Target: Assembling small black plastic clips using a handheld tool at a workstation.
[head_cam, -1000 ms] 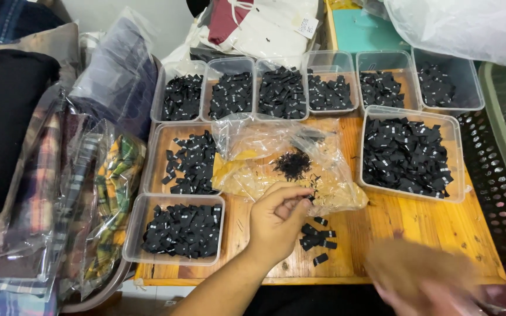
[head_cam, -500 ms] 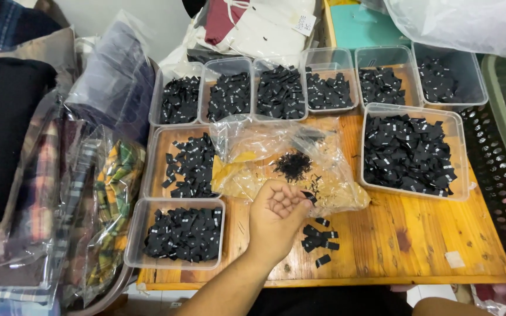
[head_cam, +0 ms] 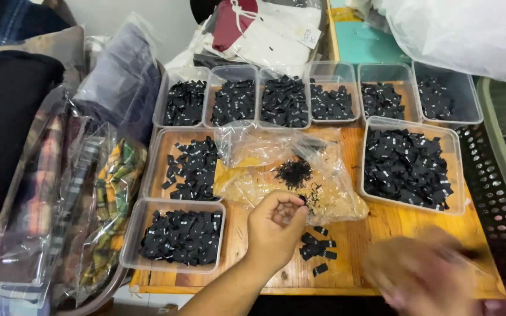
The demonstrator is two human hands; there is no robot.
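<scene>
left hand cupped, fingers curled loosely over wooden table, touching edge of crinkly clear plastic bag; contents of palm unclear. small pile of black fabric labels just right of it. right hand blurred, grip unreadable.

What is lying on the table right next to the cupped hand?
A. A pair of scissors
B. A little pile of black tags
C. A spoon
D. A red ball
B. A little pile of black tags lies loose on the wooden table just to the right of the cupped left hand; no scissors, ball or spoon can be seen there.
</scene>
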